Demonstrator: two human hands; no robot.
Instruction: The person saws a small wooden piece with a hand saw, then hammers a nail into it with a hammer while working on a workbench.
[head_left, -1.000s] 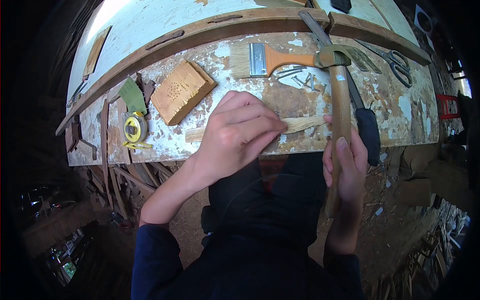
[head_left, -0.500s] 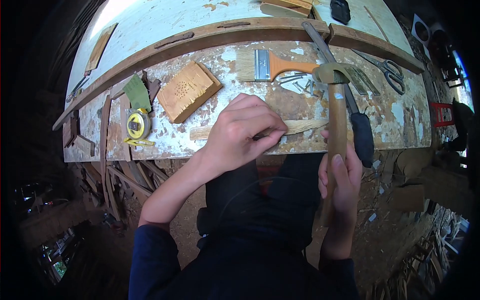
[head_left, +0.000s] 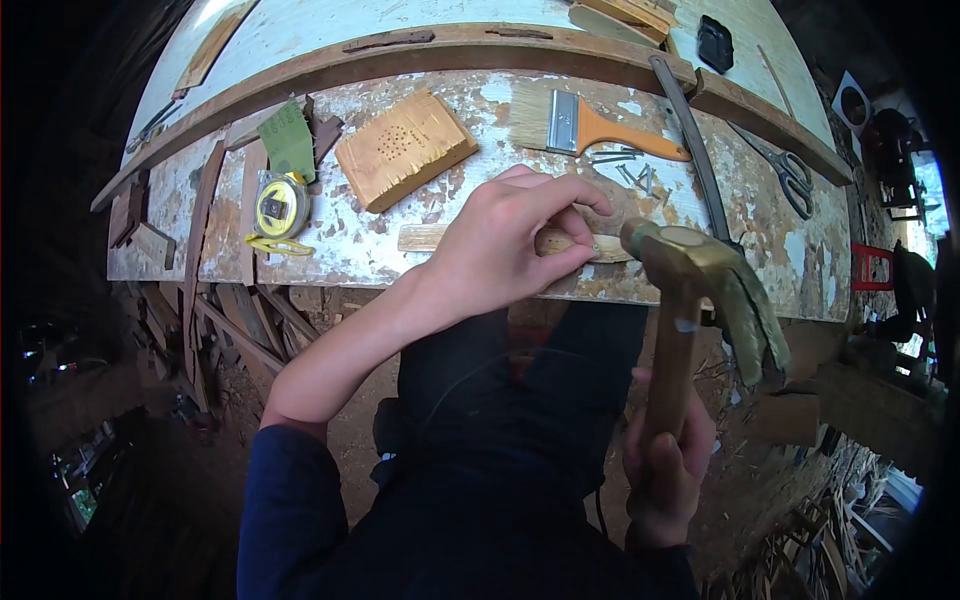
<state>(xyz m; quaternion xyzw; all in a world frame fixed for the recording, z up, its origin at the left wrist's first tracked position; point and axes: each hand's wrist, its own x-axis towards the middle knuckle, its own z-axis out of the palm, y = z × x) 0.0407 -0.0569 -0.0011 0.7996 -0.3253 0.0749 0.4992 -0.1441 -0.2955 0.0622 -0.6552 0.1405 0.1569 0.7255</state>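
Note:
My left hand (head_left: 500, 235) rests over a narrow wooden strip (head_left: 420, 238) lying along the bench's near edge. Its thumb and a curled finger pinch at the strip's right part, where a small shiny nail head (head_left: 596, 247) shows; the index finger is lifted away. The nail's shank is hidden. In my right hand (head_left: 672, 465) is the wooden handle of a claw hammer (head_left: 690, 255). The hammer's brassy head is raised close to the camera, just right of the left fingertips, and covers the strip's right end.
A paint-worn bench (head_left: 350, 245) holds a perforated wooden block (head_left: 405, 145), tape measure (head_left: 281, 205), green sandpaper (head_left: 288, 138), paintbrush (head_left: 600, 128), several loose nails (head_left: 635, 172) and scissors (head_left: 785, 175). A long wooden rail (head_left: 300, 80) crosses behind them. A dark metal bar (head_left: 690, 140) lies at the right.
The hammer has risen towards the camera, its head tilting, while my right hand has dropped lower. My left index finger has lifted off the pinch. The whole view has shifted slightly.

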